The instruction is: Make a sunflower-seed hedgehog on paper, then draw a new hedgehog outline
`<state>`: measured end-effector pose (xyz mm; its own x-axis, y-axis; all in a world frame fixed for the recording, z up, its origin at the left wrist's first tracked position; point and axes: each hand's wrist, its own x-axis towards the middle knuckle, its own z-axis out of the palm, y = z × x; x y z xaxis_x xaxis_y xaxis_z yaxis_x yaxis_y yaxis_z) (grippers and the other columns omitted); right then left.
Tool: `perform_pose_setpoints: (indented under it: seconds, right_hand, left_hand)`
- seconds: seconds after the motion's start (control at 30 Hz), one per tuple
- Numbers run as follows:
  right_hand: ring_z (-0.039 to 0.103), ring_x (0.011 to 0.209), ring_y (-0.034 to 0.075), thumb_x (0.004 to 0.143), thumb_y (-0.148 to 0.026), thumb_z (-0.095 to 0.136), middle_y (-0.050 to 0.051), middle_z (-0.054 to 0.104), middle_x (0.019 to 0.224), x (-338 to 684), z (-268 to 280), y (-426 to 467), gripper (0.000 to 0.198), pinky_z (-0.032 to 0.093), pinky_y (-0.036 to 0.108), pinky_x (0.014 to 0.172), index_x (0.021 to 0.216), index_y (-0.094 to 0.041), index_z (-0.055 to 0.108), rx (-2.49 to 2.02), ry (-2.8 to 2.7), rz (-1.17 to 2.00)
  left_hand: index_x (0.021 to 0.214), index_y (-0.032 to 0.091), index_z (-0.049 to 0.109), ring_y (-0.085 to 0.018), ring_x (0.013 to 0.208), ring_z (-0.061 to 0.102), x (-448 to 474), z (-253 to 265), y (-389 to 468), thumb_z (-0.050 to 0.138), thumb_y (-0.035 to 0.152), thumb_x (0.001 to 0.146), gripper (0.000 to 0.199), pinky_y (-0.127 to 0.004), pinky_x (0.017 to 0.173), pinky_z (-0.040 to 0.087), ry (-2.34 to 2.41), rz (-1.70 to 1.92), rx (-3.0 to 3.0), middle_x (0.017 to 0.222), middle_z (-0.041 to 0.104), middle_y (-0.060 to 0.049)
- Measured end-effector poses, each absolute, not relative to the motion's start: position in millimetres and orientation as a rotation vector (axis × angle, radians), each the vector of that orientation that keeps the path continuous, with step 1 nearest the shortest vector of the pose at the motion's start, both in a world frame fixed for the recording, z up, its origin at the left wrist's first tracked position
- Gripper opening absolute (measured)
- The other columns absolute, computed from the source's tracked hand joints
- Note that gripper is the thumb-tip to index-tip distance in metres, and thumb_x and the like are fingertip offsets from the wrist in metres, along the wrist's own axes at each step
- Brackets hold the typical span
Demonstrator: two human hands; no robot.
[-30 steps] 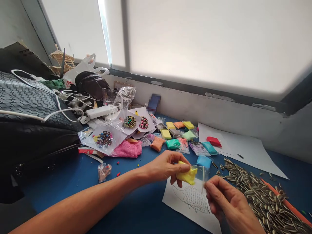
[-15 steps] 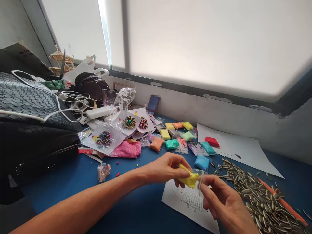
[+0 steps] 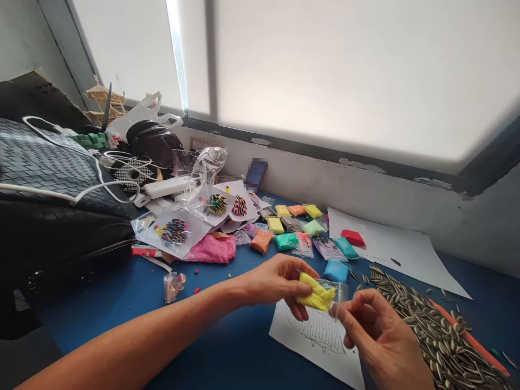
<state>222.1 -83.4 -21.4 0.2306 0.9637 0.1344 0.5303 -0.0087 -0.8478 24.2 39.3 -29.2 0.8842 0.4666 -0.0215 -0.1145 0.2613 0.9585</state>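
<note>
Over the paper, my left hand (image 3: 286,281) pinches a bright yellow lump of modelling clay (image 3: 316,292) in a clear plastic bag (image 3: 340,291). The thumb presses on top while the other fingers curl behind. My right hand (image 3: 376,330) is beside the bag's loose end, thumb and fingers closed at its lower edge. Whether anything small is also between those fingertips is hidden. Below both hands lies a white sheet (image 3: 300,346) with a pencil-like drawing of an oval animal, its body filled with short marks. The hands cover part of the drawing.
Bagged clay packets (image 3: 286,241) in several colours lie beyond my hands. Striped sunflower seeds (image 3: 439,336) and an orange stick (image 3: 469,338) spread at right. Blank paper (image 3: 406,254) bears a red packet (image 3: 353,237). A pink cloth (image 3: 211,249) and black bag (image 3: 60,227) are left.
The yellow clay and its bag have turned slightly, showing more of the bag's clear end. My right hand has shifted slightly right and down. My left hand keeps its hold.
</note>
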Motion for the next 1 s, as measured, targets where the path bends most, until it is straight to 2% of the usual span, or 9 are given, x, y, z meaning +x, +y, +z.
perform_pose_setpoints:
  seconds: [0.13, 0.27, 0.37, 0.43, 0.53, 0.63, 0.7, 0.8, 1.0]
  right_hand:
    - [0.061, 0.055, 0.012, 0.084, -0.054, 0.07, -0.002, 0.065, 0.064, 222, -29, -87, 0.03, 0.053, 0.02, 0.052, 0.075, -0.025, 0.068, -1.615, -1.497, 0.547]
    - [0.061, 0.05, 0.01, 0.086, -0.051, 0.069, -0.002, 0.071, 0.071, 221, -35, -87, 0.026, 0.055, 0.018, 0.05, 0.096, -0.029, 0.077, -1.572, -1.497, 0.464]
    - [0.061, 0.046, 0.01, 0.086, -0.048, 0.071, -0.003, 0.071, 0.067, 223, -37, -88, 0.034, 0.053, 0.017, 0.044, 0.114, -0.029, 0.078, -1.566, -1.502, 0.443]
    - [0.062, 0.045, 0.01, 0.087, -0.047, 0.072, -0.003, 0.071, 0.065, 224, -37, -88, 0.039, 0.053, 0.017, 0.043, 0.119, -0.028, 0.078, -1.558, -1.514, 0.434]
    - [0.063, 0.045, 0.011, 0.087, -0.048, 0.071, -0.001, 0.074, 0.069, 225, -35, -88, 0.038, 0.054, 0.018, 0.042, 0.117, -0.026, 0.079, -1.535, -1.585, 0.365]
    - [0.063, 0.045, 0.012, 0.086, -0.047, 0.073, -0.002, 0.069, 0.06, 227, -33, -86, 0.037, 0.052, 0.018, 0.042, 0.113, -0.024, 0.08, -1.536, -1.662, 0.267]
    - [0.063, 0.045, 0.011, 0.086, -0.046, 0.074, -0.003, 0.066, 0.057, 227, -32, -85, 0.035, 0.052, 0.017, 0.043, 0.113, -0.024, 0.079, -1.548, -1.68, 0.235]
    - [0.061, 0.044, 0.011, 0.088, -0.047, 0.072, -0.004, 0.066, 0.057, 226, -31, -86, 0.034, 0.051, 0.018, 0.043, 0.113, -0.025, 0.078, -1.566, -1.725, 0.197]
    - [0.058, 0.042, 0.011, 0.091, -0.047, 0.068, -0.006, 0.062, 0.055, 220, -28, -89, 0.033, 0.049, 0.019, 0.04, 0.116, -0.026, 0.075, -1.566, -1.79, 0.127]
  left_hand:
    - [0.104, 0.013, 0.06, -0.015, 0.054, 0.07, 25, -25, 35, 0.081, 0.057, 0.078, 0.054, -0.024, 0.054, 0.053, 0.383, 0.429, 1.288, 0.079, 0.068, -0.004]
    - [0.097, 0.014, 0.059, -0.015, 0.05, 0.067, 26, -23, 33, 0.079, 0.052, 0.08, 0.046, -0.025, 0.052, 0.053, 0.413, 0.437, 1.312, 0.075, 0.066, -0.002]
    - [0.093, 0.015, 0.058, -0.013, 0.051, 0.066, 27, -23, 34, 0.079, 0.049, 0.079, 0.043, -0.026, 0.053, 0.054, 0.417, 0.456, 1.321, 0.075, 0.066, -0.002]
    - [0.092, 0.015, 0.058, -0.012, 0.054, 0.066, 26, -24, 35, 0.079, 0.048, 0.079, 0.042, -0.026, 0.057, 0.055, 0.408, 0.457, 1.323, 0.077, 0.067, -0.002]
    - [0.097, 0.015, 0.059, -0.013, 0.061, 0.067, 26, -25, 38, 0.086, 0.042, 0.07, 0.047, -0.027, 0.062, 0.056, 0.372, 0.42, 1.323, 0.082, 0.069, -0.003]
    - [0.11, 0.016, 0.06, -0.012, 0.063, 0.065, 26, -26, 36, 0.088, 0.031, 0.065, 0.055, -0.025, 0.062, 0.055, 0.365, 0.404, 1.338, 0.083, 0.068, -0.001]
    - [0.114, 0.016, 0.062, -0.011, 0.061, 0.063, 26, -25, 33, 0.081, 0.026, 0.072, 0.047, -0.024, 0.06, 0.053, 0.383, 0.407, 1.368, 0.083, 0.066, 0.0]
    - [0.109, 0.014, 0.068, -0.009, 0.059, 0.062, 25, -22, 29, 0.069, 0.019, 0.083, 0.027, -0.022, 0.059, 0.051, 0.417, 0.403, 1.424, 0.084, 0.067, -0.001]
    - [0.095, 0.014, 0.068, -0.009, 0.06, 0.062, 26, -21, 24, 0.066, 0.014, 0.085, 0.01, -0.02, 0.06, 0.05, 0.475, 0.436, 1.467, 0.08, 0.066, 0.0]
